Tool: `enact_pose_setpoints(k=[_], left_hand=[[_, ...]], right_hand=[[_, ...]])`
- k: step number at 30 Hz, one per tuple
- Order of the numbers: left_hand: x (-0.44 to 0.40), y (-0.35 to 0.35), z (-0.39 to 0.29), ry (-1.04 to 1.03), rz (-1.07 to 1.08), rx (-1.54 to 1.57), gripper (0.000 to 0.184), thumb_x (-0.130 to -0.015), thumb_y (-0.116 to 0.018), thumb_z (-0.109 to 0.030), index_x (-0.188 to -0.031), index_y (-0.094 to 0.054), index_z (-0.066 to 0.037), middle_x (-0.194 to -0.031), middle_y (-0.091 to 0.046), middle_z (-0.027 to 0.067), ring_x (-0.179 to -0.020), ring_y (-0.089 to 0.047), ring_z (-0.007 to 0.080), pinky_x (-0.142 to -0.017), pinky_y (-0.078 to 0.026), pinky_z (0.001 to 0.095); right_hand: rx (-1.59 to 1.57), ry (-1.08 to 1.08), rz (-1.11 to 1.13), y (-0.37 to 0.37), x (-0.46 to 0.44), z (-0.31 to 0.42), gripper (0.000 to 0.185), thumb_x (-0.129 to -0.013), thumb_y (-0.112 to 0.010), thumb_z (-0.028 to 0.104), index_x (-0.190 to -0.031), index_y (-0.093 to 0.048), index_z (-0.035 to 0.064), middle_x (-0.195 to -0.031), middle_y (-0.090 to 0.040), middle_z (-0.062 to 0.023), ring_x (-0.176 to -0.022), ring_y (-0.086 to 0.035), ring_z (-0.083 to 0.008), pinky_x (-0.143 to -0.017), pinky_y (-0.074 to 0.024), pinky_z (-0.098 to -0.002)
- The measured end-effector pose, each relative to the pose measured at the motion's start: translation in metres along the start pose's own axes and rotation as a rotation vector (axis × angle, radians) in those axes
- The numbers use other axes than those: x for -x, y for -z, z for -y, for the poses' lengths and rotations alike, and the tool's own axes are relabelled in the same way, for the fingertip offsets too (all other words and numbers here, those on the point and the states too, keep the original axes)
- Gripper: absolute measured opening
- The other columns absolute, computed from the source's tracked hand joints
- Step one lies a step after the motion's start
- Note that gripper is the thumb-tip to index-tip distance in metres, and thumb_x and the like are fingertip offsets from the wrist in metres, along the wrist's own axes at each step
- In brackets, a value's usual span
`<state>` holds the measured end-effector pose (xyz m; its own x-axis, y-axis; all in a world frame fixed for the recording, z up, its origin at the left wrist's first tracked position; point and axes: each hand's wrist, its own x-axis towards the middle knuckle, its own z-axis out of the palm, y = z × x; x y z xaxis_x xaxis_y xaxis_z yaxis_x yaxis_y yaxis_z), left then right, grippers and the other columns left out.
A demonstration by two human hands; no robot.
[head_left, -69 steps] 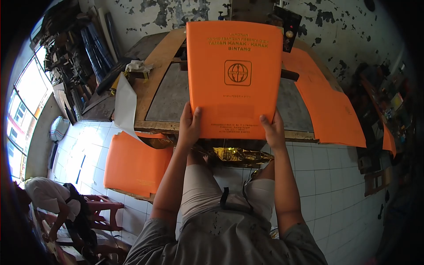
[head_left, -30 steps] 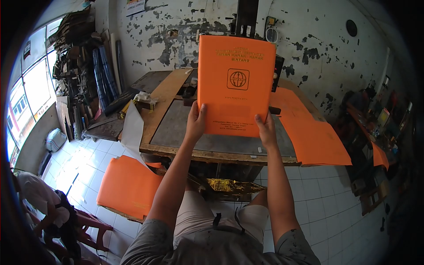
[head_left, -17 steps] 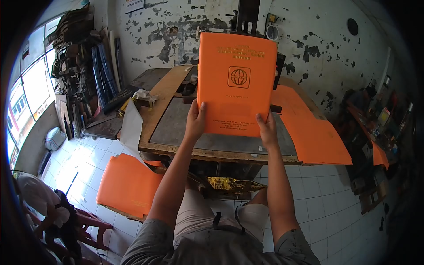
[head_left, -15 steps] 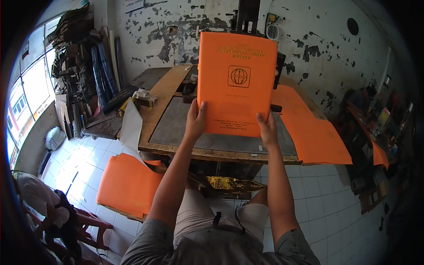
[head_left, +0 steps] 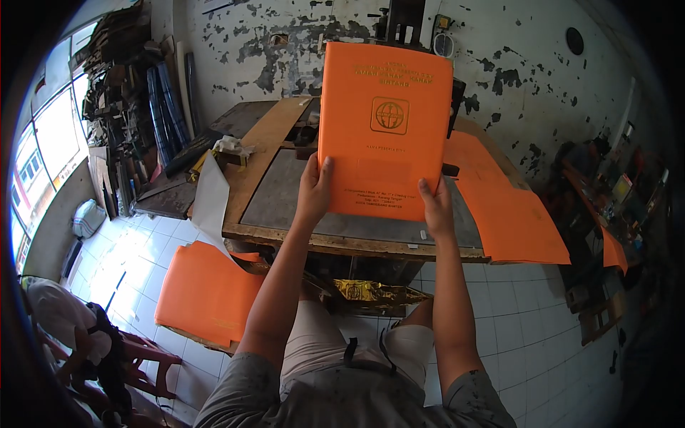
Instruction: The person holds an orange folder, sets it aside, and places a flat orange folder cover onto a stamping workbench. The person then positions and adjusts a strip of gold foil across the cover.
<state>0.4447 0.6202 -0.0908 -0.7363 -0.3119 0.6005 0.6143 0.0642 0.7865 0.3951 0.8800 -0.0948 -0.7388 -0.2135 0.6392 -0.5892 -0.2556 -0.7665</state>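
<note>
fingers (head_left: 326, 172) of the left hand (head_left: 312, 197) and right hand (head_left: 438, 210) grasp an orange cover (head_left: 386, 153), gold-lettered "taman kanak - kanak bintang", raised near the desk's (head_left: 371, 249) closest edge.

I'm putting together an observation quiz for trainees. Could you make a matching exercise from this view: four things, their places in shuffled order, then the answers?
Things
1. Orange cover with globe emblem
2. Gold foil
3. Red stool
4. Dark round object

Places
A. High on the wall
B. Beside the bent-over person
C. Between the left hand and right hand
D. Near the wearer's knees

Pairs: 1-C, 2-D, 3-B, 4-A
</note>
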Motion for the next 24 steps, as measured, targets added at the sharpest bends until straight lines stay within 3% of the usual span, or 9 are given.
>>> enact_pose_setpoints(k=[4,7,24], left_hand=[[-0.0004,0.0011,0.0022,0.010,0.008,0.008,0.038,-0.111,-0.045,-0.031,-0.125,-0.057,0.002,-0.109,-0.064,0.0048,-0.100,-0.057,0.0077,-0.088,-0.048,0.0263],[-0.0013,-0.0006,0.0027,-0.015,-0.017,0.040,0.035,-0.110,-0.049,-0.031,-0.117,-0.057,0.001,-0.096,-0.062,0.0035,-0.088,-0.056,0.0068,-0.078,-0.048,0.0255],[0.0006,0.0042,0.0015,0.040,0.029,0.028,0.037,-0.111,-0.044,-0.033,-0.120,-0.056,0.001,-0.102,-0.062,0.0039,-0.092,-0.055,0.0070,-0.081,-0.048,0.0260]], right_hand=[[0.005,-0.015,-0.005,-0.0003,0.0003,0.0033,0.049,-0.103,-0.063,0.037,-0.136,-0.053,0.0010,-0.127,-0.062,-0.0069,-0.118,-0.057,-0.0134,-0.103,-0.0446,-0.0317],[0.008,-0.014,-0.003,-0.0010,0.0002,0.0060,0.049,-0.103,-0.062,0.037,-0.135,-0.053,0.0008,-0.127,-0.062,-0.0070,-0.119,-0.057,-0.0136,-0.103,-0.0441,-0.0319],[0.007,-0.036,0.001,-0.0012,0.0023,0.0074,0.046,-0.105,-0.059,0.035,-0.135,-0.053,0.0007,-0.127,-0.062,-0.0069,-0.118,-0.057,-0.0136,-0.104,-0.0430,-0.0322]])
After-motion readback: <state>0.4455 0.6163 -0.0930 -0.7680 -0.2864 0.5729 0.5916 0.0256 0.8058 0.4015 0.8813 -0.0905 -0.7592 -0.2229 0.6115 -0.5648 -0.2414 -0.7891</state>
